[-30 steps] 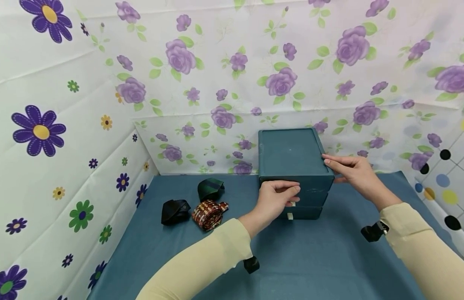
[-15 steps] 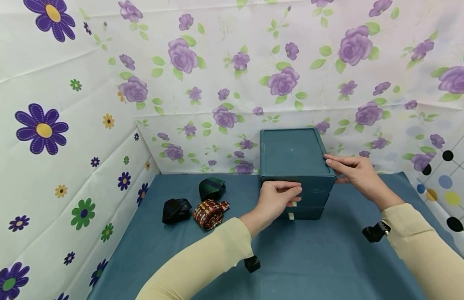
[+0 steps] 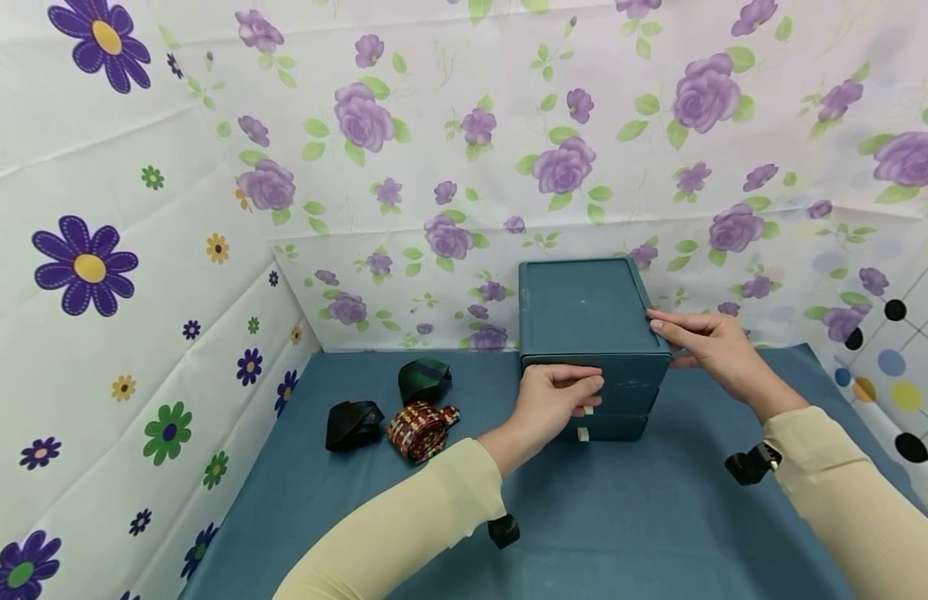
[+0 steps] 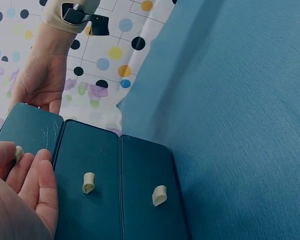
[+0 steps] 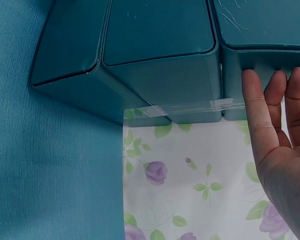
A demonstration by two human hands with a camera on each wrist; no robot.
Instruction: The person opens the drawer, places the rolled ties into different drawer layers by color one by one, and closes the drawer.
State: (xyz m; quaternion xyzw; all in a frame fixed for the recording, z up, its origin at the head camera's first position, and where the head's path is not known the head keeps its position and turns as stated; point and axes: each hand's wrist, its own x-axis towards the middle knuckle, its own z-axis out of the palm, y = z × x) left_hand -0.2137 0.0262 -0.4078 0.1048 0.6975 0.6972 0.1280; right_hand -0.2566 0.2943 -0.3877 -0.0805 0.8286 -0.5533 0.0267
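A dark teal box of three stacked drawers (image 3: pixel 584 304) stands on the blue cloth at the back. My left hand (image 3: pixel 554 400) is at its front; in the left wrist view, thumb and index finger pinch the cream pull tab (image 4: pixel 19 152) of the top drawer (image 4: pixel 34 127). That drawer looks closed. The middle tab (image 4: pixel 89 182) and bottom tab (image 4: pixel 160 195) are free. With straight fingers, my right hand (image 3: pixel 707 346) rests against the box's right side near the top edge. Its fingers touch the side wall (image 5: pixel 262 62) in the right wrist view.
Three rolled neckties lie left of the box: a black one (image 3: pixel 354 425), a dark green one (image 3: pixel 424 380) and a red-brown patterned one (image 3: pixel 419 431). Behind the box rises a floral cloth wall (image 3: pixel 404 200). The blue tablecloth (image 3: pixel 621 517) extends in front.
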